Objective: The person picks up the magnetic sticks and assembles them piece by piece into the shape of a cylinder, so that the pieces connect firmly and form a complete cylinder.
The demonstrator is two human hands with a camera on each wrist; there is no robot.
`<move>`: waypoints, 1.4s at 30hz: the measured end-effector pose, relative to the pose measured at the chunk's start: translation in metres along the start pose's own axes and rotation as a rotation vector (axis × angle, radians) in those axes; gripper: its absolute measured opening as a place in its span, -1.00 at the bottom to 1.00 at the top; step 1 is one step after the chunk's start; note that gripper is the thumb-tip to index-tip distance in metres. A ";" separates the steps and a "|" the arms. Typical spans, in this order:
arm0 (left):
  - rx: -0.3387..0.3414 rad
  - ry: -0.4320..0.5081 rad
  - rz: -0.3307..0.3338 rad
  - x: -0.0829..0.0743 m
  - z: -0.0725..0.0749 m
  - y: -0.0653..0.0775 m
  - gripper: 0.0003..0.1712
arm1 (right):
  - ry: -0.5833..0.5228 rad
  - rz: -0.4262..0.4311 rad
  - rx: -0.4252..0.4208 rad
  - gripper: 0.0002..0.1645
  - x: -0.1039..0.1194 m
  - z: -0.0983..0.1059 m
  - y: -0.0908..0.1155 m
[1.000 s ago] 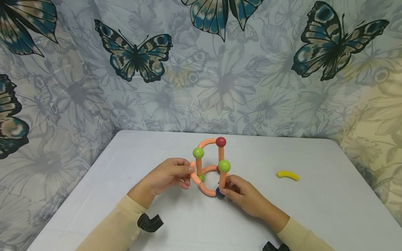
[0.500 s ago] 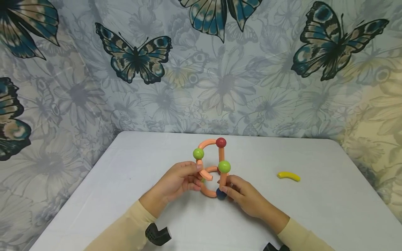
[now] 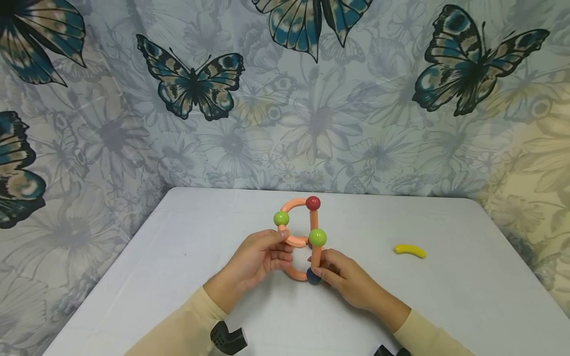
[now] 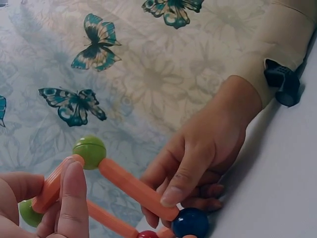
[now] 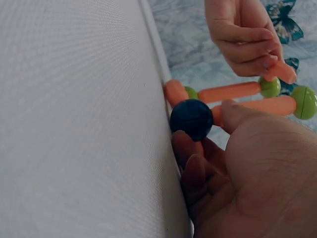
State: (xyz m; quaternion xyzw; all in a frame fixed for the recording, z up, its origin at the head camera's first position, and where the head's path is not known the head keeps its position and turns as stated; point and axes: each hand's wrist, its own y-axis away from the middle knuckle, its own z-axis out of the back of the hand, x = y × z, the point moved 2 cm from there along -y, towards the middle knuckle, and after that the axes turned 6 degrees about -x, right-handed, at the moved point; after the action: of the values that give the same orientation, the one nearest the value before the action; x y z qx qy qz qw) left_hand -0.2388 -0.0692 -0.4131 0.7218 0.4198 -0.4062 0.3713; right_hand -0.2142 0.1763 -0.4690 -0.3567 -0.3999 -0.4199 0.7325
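A ball-and-stick toy frame stands mid-table, built of orange sticks with coloured balls at the corners. My left hand (image 3: 260, 259) pinches a curved orange stick (image 3: 296, 241) at the top front. One end of it lies at the left green ball (image 3: 281, 218), the other points toward the front green ball (image 3: 317, 238). My right hand (image 3: 349, 279) grips the upright orange stick (image 3: 315, 256) between that front ball and the dark blue ball (image 5: 191, 120) at the base. A red ball (image 3: 313, 202) tops the rear corner. My left fingers hide the frame's lower left corner.
A yellow curved stick (image 3: 409, 250) lies by itself on the white table (image 3: 445, 306), right of the frame. Behind the table's far edge hangs a butterfly-patterned cloth (image 3: 320, 123). Each wrist wears a black device (image 3: 228, 338).
My left hand has moved rightward with the curved stick, swinging its free end from the frame's left side across toward the front green ball. The right hand has kept its grip in place.
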 end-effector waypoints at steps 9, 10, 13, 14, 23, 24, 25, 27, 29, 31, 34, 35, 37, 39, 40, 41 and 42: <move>-0.029 0.013 -0.001 0.000 -0.003 0.001 -0.75 | 0.065 0.049 -0.004 -0.82 -0.003 -0.001 0.000; -0.030 0.013 0.001 0.000 -0.003 0.001 -0.74 | 0.073 0.050 -0.004 -0.84 -0.003 -0.001 -0.001; -0.027 0.001 0.002 -0.002 -0.003 0.001 -0.72 | 0.094 0.045 -0.001 -0.86 -0.004 -0.001 -0.001; -0.030 -0.013 0.000 -0.002 -0.003 0.001 -0.71 | 0.094 0.043 0.001 -0.85 -0.005 -0.001 -0.001; -0.335 -0.341 -0.233 -0.004 0.014 -0.011 -0.57 | 0.107 0.018 0.000 -0.87 -0.006 -0.002 -0.001; -0.347 -0.349 -0.261 -0.003 0.017 -0.013 -0.61 | 0.107 0.016 -0.001 -0.85 -0.006 -0.002 -0.001; -0.340 -0.357 -0.284 -0.003 0.020 -0.016 -0.66 | 0.102 0.020 -0.001 -0.83 -0.005 -0.002 -0.001; -0.286 -0.398 -0.309 0.001 0.026 -0.021 -0.64 | 0.098 0.019 0.003 -0.78 -0.005 -0.002 -0.001; -0.215 -0.504 -0.295 0.006 0.034 -0.026 -0.55 | 0.103 0.016 0.004 -0.75 -0.005 -0.001 0.000; -0.143 -0.644 -0.266 0.012 0.040 -0.029 -0.49 | 0.111 0.016 0.006 -0.73 -0.005 -0.001 0.000; -0.060 -0.869 -0.264 0.021 0.044 -0.031 -0.58 | 0.128 0.011 0.003 -0.73 -0.006 -0.001 -0.001; -0.047 -0.914 -0.269 0.023 0.044 -0.030 -0.63 | 0.131 0.012 0.003 -0.73 -0.006 -0.001 -0.001; -0.035 -0.975 -0.303 0.025 0.042 -0.030 -0.72 | 0.138 0.013 0.000 -0.73 -0.006 -0.002 -0.001; -0.044 -1.006 -0.321 0.026 0.042 -0.030 -0.77 | 0.144 0.011 -0.002 -0.73 -0.006 -0.002 -0.001; -0.051 -1.013 -0.323 0.026 0.041 -0.030 -0.78 | 0.145 0.011 -0.005 -0.73 -0.006 -0.002 -0.001; -0.057 -1.018 -0.322 0.026 0.041 -0.030 -0.79 | 0.145 0.011 -0.007 -0.73 -0.006 -0.002 -0.001; -0.061 -1.021 -0.322 0.026 0.040 -0.030 -0.79 | 0.143 0.010 -0.009 -0.74 -0.006 -0.002 -0.001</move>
State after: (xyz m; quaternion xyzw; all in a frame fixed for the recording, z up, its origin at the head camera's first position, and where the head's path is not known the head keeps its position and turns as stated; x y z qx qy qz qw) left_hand -0.2684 -0.0856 -0.4585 0.3475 0.3030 -0.7450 0.4821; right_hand -0.2167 0.1763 -0.4751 -0.3311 -0.3427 -0.4425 0.7597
